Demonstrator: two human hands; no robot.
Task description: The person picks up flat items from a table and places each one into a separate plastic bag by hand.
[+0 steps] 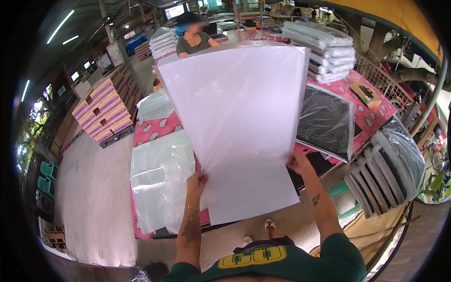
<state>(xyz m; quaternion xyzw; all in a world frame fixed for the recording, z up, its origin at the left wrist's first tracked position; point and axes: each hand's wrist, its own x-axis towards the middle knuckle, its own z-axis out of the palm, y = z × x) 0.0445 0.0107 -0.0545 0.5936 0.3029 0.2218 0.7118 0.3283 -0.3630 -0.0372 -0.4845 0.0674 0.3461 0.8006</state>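
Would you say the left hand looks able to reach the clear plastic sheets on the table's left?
Probably yes: the left hand is beside the clear plastic sheets, which look uncovered, though that hand seems to grip the white sheet.

Large white sheet point(251, 195), near end bare, partly inside a clear plastic sleeve point(237, 98)

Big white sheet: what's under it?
Pink tablecloth shows past its left edge, a plastic-wrapped black panel past its right. Whatever lies directly beneath the sheet is covered.
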